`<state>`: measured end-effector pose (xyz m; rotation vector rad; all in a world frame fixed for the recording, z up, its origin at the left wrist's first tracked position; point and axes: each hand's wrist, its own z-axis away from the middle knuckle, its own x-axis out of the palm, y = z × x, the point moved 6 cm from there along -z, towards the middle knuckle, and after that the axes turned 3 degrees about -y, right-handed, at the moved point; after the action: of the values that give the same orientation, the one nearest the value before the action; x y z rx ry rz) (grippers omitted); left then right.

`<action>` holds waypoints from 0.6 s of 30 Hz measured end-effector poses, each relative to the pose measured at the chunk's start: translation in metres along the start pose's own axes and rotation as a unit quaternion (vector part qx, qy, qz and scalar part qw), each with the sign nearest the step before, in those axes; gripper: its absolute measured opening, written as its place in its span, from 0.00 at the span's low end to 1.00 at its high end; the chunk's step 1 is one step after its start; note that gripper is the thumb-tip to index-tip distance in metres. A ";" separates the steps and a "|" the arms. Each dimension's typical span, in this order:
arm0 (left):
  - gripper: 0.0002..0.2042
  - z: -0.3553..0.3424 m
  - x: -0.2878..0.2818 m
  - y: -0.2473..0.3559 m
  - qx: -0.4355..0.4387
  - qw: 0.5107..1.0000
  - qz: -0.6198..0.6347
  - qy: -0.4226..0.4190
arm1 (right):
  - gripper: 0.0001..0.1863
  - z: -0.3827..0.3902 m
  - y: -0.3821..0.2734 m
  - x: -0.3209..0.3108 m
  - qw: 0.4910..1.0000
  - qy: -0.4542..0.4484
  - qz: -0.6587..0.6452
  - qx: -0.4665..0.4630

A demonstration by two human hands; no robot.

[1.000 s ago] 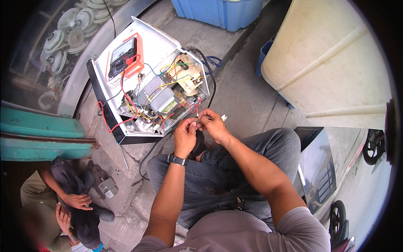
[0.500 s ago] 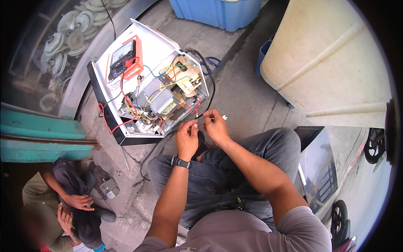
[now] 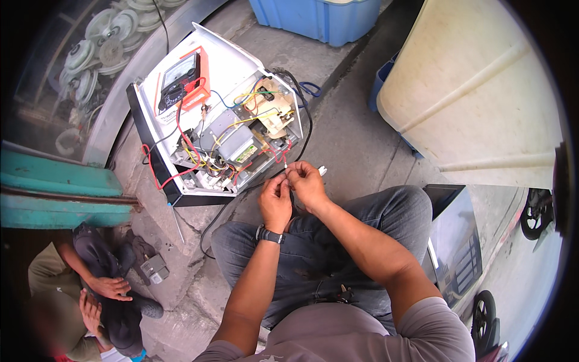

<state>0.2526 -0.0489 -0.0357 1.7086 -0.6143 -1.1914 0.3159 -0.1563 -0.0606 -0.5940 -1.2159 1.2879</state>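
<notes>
An opened microwave oven with bare inner parts lies on the ground in front of me. From its near right corner a thin red wire with a pale end runs down to my fingertips. My right hand pinches near that end, thumb and fingers closed. Touching it, my left hand is closed in a pinch too; whatever it grips is hidden by the fingers. Beside the oven's transformer, an analog multimeter on an orange-red box rests on the white casing.
A black cable curves over the concrete past my left knee. A screwdriver stands near the oven's front. Another person's hand shows at lower left. A blue bin and large cream container stand beyond; a dark panel lies right.
My left hand has moved slightly right and down, and its fingertips have come together with those of my right hand. The view has shifted a little; the oven stays put.
</notes>
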 end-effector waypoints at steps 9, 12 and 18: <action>0.07 0.002 0.002 -0.016 -0.020 0.997 0.064 0.032 | 0.05 -0.007 0.001 0.009 0.976 -0.116 -0.101 0.152; 0.07 0.002 0.006 -0.012 -0.019 0.998 0.051 0.019 | 0.07 -0.011 0.005 0.004 0.984 -0.141 -0.035 0.102; 0.09 0.004 0.009 -0.028 -0.066 0.992 0.105 0.015 | 0.19 -0.008 -0.024 0.003 0.941 -0.008 0.307 -0.144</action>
<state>0.2499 -0.0449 -0.0645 1.5086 -0.6650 -1.0338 0.3322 -0.1579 -0.0407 -1.2508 -1.2917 1.6354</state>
